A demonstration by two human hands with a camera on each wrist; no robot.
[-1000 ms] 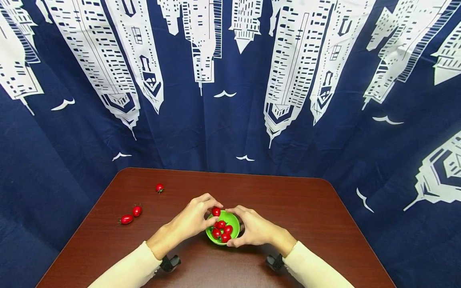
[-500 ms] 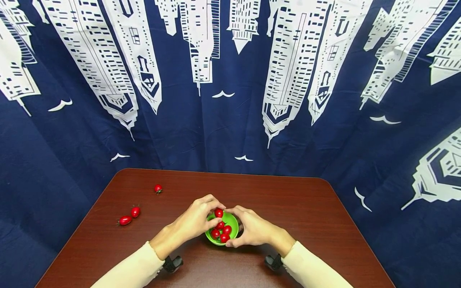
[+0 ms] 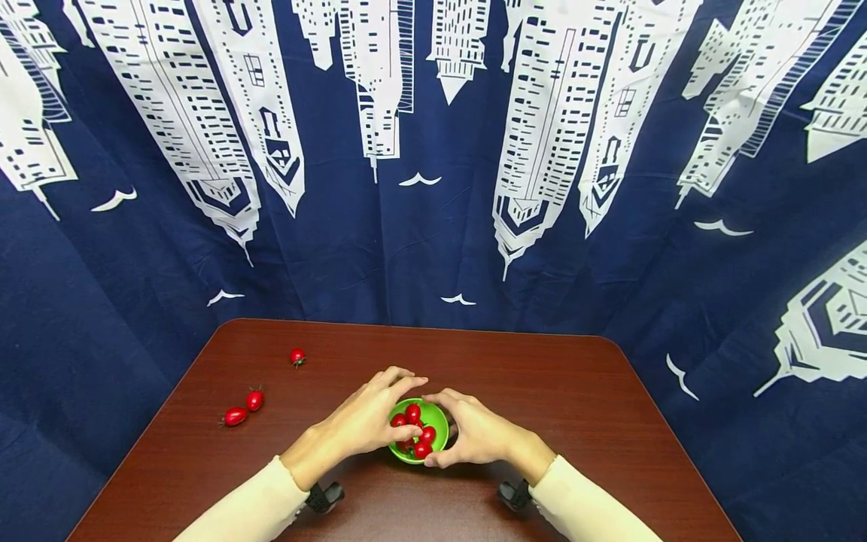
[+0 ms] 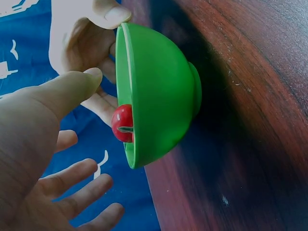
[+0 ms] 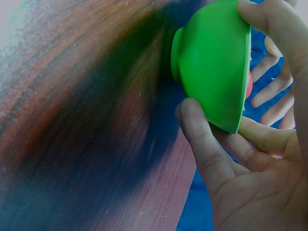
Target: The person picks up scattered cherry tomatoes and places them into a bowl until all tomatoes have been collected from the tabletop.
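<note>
A small green bowl (image 3: 439,424) stands on the table, holding several red cherry tomatoes (image 3: 413,412). My right hand (image 3: 481,429) grips the bowl from its right side. In the right wrist view, the thumb is at the rim of the bowl (image 5: 211,67) and the fingers lie around its side. Over the bowl's left part, my left hand (image 3: 369,415) has its fingers spread and holds nothing; its thumb overlaps some tomatoes in the head view. One tomato (image 4: 123,122) with a green stem shows above the rim in the left wrist view.
Two more cherry tomatoes, one round (image 3: 254,400) and one lying lengthwise (image 3: 235,416), sit close together at the table's left. Another tomato (image 3: 298,357) lies farther back. Behind the brown table (image 3: 542,376) hangs a blue cloth (image 3: 406,248) with white buildings.
My left hand held a cherry tomato over the bowl and moved it slightly right. Now the fingers have spread, and that tomato lies in the bowl. The right hand keeps its grip.
</note>
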